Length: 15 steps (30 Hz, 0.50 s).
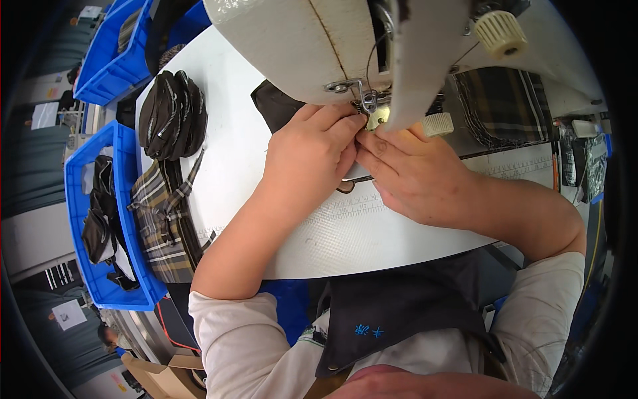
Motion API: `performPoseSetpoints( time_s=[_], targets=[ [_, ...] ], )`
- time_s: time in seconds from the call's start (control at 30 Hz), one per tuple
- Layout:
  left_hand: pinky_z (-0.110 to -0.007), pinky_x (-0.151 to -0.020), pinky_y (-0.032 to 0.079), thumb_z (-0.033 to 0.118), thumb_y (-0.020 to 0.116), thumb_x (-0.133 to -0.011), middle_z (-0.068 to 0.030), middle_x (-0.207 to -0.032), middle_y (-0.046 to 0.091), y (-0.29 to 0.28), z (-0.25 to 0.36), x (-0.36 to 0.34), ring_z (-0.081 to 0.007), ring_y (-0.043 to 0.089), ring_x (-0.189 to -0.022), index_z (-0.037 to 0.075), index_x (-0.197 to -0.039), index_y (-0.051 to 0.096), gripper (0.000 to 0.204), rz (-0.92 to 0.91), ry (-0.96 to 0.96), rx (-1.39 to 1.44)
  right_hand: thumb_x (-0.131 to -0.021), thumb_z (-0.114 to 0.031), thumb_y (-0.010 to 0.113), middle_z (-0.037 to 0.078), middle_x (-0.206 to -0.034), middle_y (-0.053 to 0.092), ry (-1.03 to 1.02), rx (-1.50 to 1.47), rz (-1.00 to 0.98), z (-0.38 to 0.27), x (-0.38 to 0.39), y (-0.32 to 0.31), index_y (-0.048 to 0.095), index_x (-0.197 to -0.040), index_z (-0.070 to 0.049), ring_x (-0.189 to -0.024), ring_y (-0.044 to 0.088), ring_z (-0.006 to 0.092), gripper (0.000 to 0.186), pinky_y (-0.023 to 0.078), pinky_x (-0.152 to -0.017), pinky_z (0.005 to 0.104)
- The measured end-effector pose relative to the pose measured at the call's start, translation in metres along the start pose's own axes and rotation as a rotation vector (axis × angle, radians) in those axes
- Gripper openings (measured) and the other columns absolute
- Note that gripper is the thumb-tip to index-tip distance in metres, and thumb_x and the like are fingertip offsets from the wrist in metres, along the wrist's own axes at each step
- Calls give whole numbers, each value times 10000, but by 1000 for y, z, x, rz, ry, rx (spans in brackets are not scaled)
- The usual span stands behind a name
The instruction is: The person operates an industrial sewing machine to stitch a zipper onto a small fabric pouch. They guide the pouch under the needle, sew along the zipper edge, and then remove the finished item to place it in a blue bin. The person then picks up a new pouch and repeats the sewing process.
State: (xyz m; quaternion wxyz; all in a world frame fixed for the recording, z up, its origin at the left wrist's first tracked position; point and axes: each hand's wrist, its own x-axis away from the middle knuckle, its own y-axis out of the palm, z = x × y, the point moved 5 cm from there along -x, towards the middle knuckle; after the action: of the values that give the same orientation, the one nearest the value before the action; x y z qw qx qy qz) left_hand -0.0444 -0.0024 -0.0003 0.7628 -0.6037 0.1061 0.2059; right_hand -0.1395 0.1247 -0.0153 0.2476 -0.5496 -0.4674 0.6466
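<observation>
A white sewing machine (266,36) stands over the white table (299,239), its presser foot and needle (369,103) at centre. My left hand (309,149) is just left of the needle, fingers curled and pressed at a small dark piece beside the foot. My right hand (412,173) lies right of it, fingers bent close to the same spot; what both hold is mostly hidden beneath them. A dark fabric piece (269,103) lies behind my left hand, and a brown-edged loop (345,187) shows below my hands.
Stacked dark zippered pieces (169,113) and plaid fabric (159,226) lie on the left. Blue bins (80,199) with dark pieces flank the table. Folded plaid pieces (505,106) sit back right. A cardboard box (153,379) and another person (113,339) are at lower left.
</observation>
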Motion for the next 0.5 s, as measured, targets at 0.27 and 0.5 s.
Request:
performPoseSetpoints(
  time_s=[0.27,0.5],
  targets=[
    [-372,-674,535,79,785,-796,14,-1033,718,0,2,-1,-212,698,-830,163,-1071,826,291,35,91,-103,-784,-236,764,76,-1155,712,10,-23,-52,1,-1,-1,727,-1184,10,-1102,637,203,471,499,-786,349],
    [-357,-657,477,89,788,-760,29,-1035,696,-2,-2,0,-182,686,-853,181,-1067,834,324,53,186,-195,-779,-216,761,74,-1142,717,-4,-37,-47,1,-1,-1,721,-1184,14,-1055,650,184,467,500,-771,353]
  ],
)
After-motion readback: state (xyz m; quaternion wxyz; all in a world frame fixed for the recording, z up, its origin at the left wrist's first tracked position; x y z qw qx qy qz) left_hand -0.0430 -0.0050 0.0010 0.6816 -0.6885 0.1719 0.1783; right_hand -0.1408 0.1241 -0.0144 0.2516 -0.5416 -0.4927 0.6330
